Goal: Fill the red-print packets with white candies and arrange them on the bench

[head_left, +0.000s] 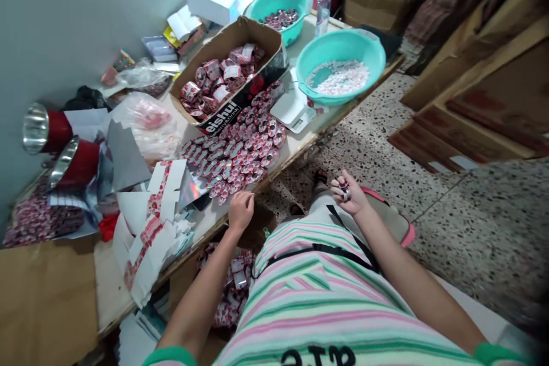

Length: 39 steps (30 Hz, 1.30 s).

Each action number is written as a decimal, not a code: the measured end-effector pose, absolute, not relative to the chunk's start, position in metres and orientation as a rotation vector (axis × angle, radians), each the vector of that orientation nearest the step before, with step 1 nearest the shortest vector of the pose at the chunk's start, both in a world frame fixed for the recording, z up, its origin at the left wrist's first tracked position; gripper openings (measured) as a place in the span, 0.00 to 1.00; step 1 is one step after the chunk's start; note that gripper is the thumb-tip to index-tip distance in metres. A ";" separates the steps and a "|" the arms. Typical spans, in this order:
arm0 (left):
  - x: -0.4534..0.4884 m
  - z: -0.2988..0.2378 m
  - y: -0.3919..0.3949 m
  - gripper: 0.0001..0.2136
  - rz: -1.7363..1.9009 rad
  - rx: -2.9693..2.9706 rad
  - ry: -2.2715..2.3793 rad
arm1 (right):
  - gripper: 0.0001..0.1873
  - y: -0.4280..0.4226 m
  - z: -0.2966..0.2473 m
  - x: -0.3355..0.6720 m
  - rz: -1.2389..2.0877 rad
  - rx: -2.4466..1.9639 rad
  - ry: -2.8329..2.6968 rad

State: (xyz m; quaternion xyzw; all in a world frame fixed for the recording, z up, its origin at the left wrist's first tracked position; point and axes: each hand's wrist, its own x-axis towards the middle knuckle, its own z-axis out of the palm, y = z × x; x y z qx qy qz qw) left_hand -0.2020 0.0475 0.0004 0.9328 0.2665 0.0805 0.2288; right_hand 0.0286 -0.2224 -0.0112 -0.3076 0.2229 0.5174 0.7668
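My left hand (241,210) rests at the table's edge with its fingers curled in. Whatever it may hold is hidden. Just beyond it spreads a layer of small pink-and-silver wrapped pieces (240,151), packed close together. Off the table, above the floor, my right hand (349,197) is turned palm up, its fingers bent round small dark red and silvery round pieces (344,190). An open cardboard box (234,111) behind the layer contains several red-and-white patterned packets (212,68).
Two turquoise basins hold small pieces, dark in the far one (300,28) and whitish in the near one (373,63). A white tray-like scale (293,108) sits between box and basin. Red metal bowls (79,163) stand left. Flattened cartons (484,108) lean at right.
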 end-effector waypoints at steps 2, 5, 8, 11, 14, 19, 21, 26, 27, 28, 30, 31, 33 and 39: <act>-0.210 0.003 0.048 0.09 0.215 2.599 0.699 | 0.22 -0.239 -0.012 0.014 1.064 -0.610 0.516; -0.211 0.009 0.052 0.09 0.242 2.626 0.667 | 0.22 -0.258 -0.012 0.002 1.007 -0.579 0.533; -0.208 0.015 0.051 0.09 0.305 2.639 0.670 | 0.23 -0.267 -0.012 0.000 0.993 -0.574 0.532; -0.207 0.020 0.041 0.11 0.298 2.665 0.647 | 0.24 -0.267 -0.011 0.005 0.994 -0.513 0.541; -0.210 0.023 0.028 0.12 0.184 2.702 0.554 | 0.25 -0.266 -0.013 0.013 0.951 -0.409 0.548; -0.210 0.029 0.023 0.12 -0.003 2.791 0.408 | 0.24 -0.278 -0.023 0.024 0.795 -0.317 0.582; -0.202 0.032 0.026 0.12 -0.049 2.825 0.371 | 0.24 -0.288 -0.031 0.024 0.720 -0.281 0.632; -0.169 0.039 0.027 0.13 -0.234 2.857 0.288 | 0.21 -0.305 -0.055 0.011 0.625 -0.203 0.609; -0.160 0.040 0.025 0.14 -0.281 2.850 0.274 | 0.20 -0.306 -0.060 0.006 0.626 -0.194 0.584; -0.151 0.040 0.021 0.14 -0.324 2.840 0.255 | 0.19 -0.306 -0.064 0.001 0.632 -0.185 0.563; -0.133 0.041 0.014 0.14 -0.379 2.821 0.202 | 0.19 -0.303 -0.071 -0.009 0.651 -0.171 0.555; -0.125 0.041 0.009 0.15 -0.391 2.813 0.167 | 0.20 -0.301 -0.073 -0.013 0.660 -0.168 0.564; -0.110 0.042 0.000 0.15 -0.388 2.798 0.099 | 0.19 -0.298 -0.076 -0.020 0.675 -0.171 0.590; -0.095 0.044 -0.013 0.14 -0.364 2.724 0.084 | 0.17 -0.303 -0.077 -0.018 0.705 -0.213 0.606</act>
